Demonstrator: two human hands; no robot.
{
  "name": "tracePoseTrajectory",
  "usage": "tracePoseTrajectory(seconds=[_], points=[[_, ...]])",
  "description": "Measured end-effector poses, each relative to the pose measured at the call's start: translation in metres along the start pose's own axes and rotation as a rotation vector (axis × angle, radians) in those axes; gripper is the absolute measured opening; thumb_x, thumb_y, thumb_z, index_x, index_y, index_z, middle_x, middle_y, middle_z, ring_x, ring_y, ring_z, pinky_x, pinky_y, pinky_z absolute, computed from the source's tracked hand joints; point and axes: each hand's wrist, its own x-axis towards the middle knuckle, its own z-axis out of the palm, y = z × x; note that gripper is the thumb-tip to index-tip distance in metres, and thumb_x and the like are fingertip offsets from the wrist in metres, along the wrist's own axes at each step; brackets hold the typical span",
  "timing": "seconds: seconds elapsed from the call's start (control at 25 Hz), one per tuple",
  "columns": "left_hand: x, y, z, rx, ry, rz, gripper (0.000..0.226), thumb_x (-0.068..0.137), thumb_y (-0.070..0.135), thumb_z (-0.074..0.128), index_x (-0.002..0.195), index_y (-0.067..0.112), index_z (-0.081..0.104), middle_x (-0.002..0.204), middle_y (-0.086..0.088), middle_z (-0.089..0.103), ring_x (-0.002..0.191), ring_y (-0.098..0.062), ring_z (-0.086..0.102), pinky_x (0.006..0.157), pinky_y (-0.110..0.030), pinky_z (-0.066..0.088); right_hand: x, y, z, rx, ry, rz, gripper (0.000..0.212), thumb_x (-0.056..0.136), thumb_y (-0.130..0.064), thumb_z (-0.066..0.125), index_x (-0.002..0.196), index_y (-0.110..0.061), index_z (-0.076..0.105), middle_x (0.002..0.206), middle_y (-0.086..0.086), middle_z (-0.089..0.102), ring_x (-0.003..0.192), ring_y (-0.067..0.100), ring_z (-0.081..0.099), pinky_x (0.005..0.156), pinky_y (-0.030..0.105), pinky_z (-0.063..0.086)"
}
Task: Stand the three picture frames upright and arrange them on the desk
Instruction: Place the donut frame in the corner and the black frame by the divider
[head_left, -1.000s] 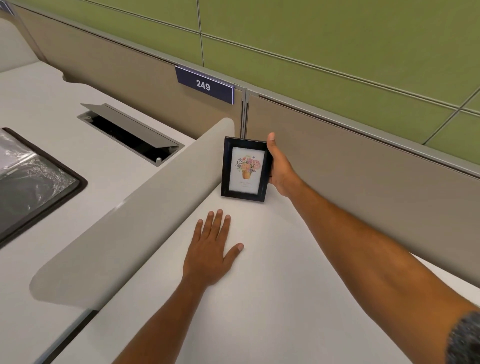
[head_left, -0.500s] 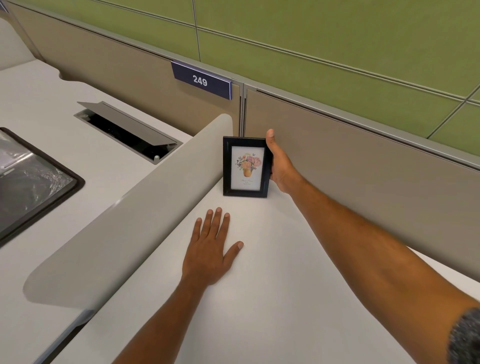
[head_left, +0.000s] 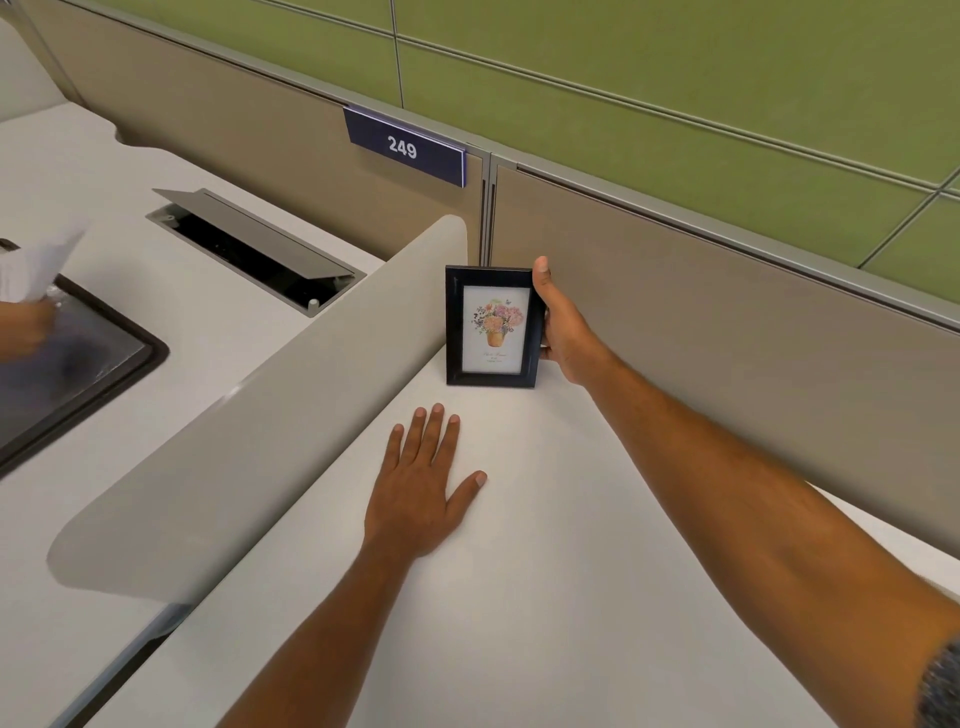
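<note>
Palm down, the left hand (head_left: 423, 483) lies flat on the table (head_left: 545, 597), fingers (head_left: 436, 431) spread and holding nothing. Beyond it one picture frame (head_left: 491, 326) stands upright in the far corner, just beside the curved divider (head_left: 270, 415). The right hand (head_left: 563, 325) clasps its right edge, thumb along the front. Only one of three frames shows. Letting go carelessly could tip it forward, if its back stand, hidden here, isn't set.

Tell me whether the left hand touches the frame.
Apart. The head view shows the left hand flat on the desk, bare desk showing between its fingertips and the frame, which the right hand grips.
</note>
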Motion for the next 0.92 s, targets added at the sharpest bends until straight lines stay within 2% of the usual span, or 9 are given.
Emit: tracePoseTrajectory(seconds=[0.16, 0.24, 0.36, 0.44, 0.52, 0.64, 0.76, 0.84, 0.92], points=[[-0.001, 0.0, 0.001, 0.005, 0.007, 0.0, 0.087, 0.106, 0.074, 0.014, 0.174, 0.021, 0.01, 0.183, -0.004, 0.002, 0.17, -0.025, -0.001, 0.138, -0.052, 0.01, -0.03, 0.031, -0.008, -0.009, 0.049, -0.083, 0.075, 0.095, -0.082, 0.045, 0.143, -0.028, 0.061, 0.139, -0.002, 0.07, 0.133, 0.027, 0.064, 0.098, 0.035, 0.052], [0.0, 0.0, 0.002, 0.004, 0.009, -0.006, 0.087, 0.106, 0.074, 0.014, 0.174, 0.021, 0.011, 0.183, -0.004, 0.003, 0.17, -0.024, 0.0, 0.138, -0.052, 0.01, -0.063, 0.072, -0.011, -0.103, 0.174, -0.122, 0.07, 0.097, -0.075, 0.053, 0.148, -0.026, 0.058, 0.143, -0.008, 0.067, 0.139, 0.021, 0.061, 0.108, 0.034, 0.051], [0.0, 0.001, 0.0, 0.012, -0.001, -0.002, 0.087, 0.106, 0.073, 0.015, 0.174, 0.02, 0.013, 0.183, -0.005, 0.004, 0.17, -0.025, 0.001, 0.138, -0.052, 0.01, -0.122, 0.143, -0.015, -0.519, 0.285, -0.201, 0.069, 0.098, -0.065, 0.063, 0.155, -0.027, 0.054, 0.161, -0.013, 0.054, 0.154, 0.009, 0.042, 0.129, 0.035, 0.032], [-0.003, 0.004, -0.005, 0.003, -0.027, -0.017, 0.089, 0.105, 0.073, 0.014, 0.174, 0.018, 0.013, 0.183, -0.006, 0.004, 0.17, -0.027, 0.001, 0.138, -0.051, 0.009, -0.152, 0.171, -0.017, -0.781, 0.25, -0.285, 0.07, 0.101, -0.056, 0.065, 0.16, -0.022, 0.05, 0.17, -0.011, 0.042, 0.162, 0.008, 0.027, 0.134, 0.028, 0.016], [-0.01, 0.011, -0.012, -0.024, -0.076, -0.038, 0.094, 0.101, 0.076, 0.017, 0.174, 0.017, 0.011, 0.183, -0.008, 0.0, 0.17, -0.029, -0.002, 0.138, -0.052, 0.006, -0.178, 0.181, -0.023, -0.879, 0.225, -0.295, 0.069, 0.106, -0.051, 0.061, 0.164, -0.018, 0.044, 0.174, -0.008, 0.034, 0.165, 0.009, 0.02, 0.133, 0.024, 0.01], [-0.035, 0.032, -0.018, -0.017, -0.166, -0.044, 0.105, 0.096, 0.086, 0.017, 0.174, 0.018, -0.002, 0.182, -0.009, -0.013, 0.169, -0.031, -0.014, 0.138, -0.051, -0.002, -0.222, 0.188, -0.04, -0.972, 0.19, -0.278, 0.068, 0.11, -0.05, 0.051, 0.169, -0.02, 0.034, 0.178, -0.008, 0.022, 0.167, 0.012, 0.012, 0.134, 0.026, 0.007], [-0.077, 0.057, -0.021, -0.071, -0.187, -0.012, 0.112, 0.09, 0.09, 0.015, 0.173, 0.018, -0.005, 0.181, -0.011, -0.016, 0.168, -0.031, -0.019, 0.136, -0.047, -0.008, -0.274, 0.206, -0.056, -1.077, 0.177, -0.253, 0.069, 0.111, -0.054, 0.042, 0.171, -0.023, 0.027, 0.18, -0.008, 0.011, 0.168, 0.016, 0.006, 0.133, 0.025, 0.002], [-0.099, 0.07, -0.026, -0.075, -0.215, -0.017, 0.115, 0.086, 0.091, 0.013, 0.173, 0.018, -0.002, 0.181, -0.013, -0.014, 0.169, -0.033, -0.015, 0.136, -0.045, -0.006, -0.304, 0.217, -0.065, -1.105, 0.161, -0.212, 0.071, 0.11, -0.056, 0.04, 0.171, -0.023, 0.024, 0.18, -0.007, 0.008, 0.168, 0.017, 0.005, 0.133, 0.027, 0.003], [-0.112, 0.086, -0.036, -0.045, -0.253, -0.027, 0.115, 0.084, 0.089, 0.009, 0.174, 0.018, 0.004, 0.182, -0.016, -0.005, 0.17, -0.036, -0.004, 0.136, -0.044, 0.003, -0.332, 0.223, -0.077, -1.112, 0.128, -0.166, 0.073, 0.109, -0.056, 0.041, 0.172, -0.023, 0.023, 0.181, -0.006, 0.007, 0.169, 0.016, 0.004, 0.134, 0.027, 0.005]])
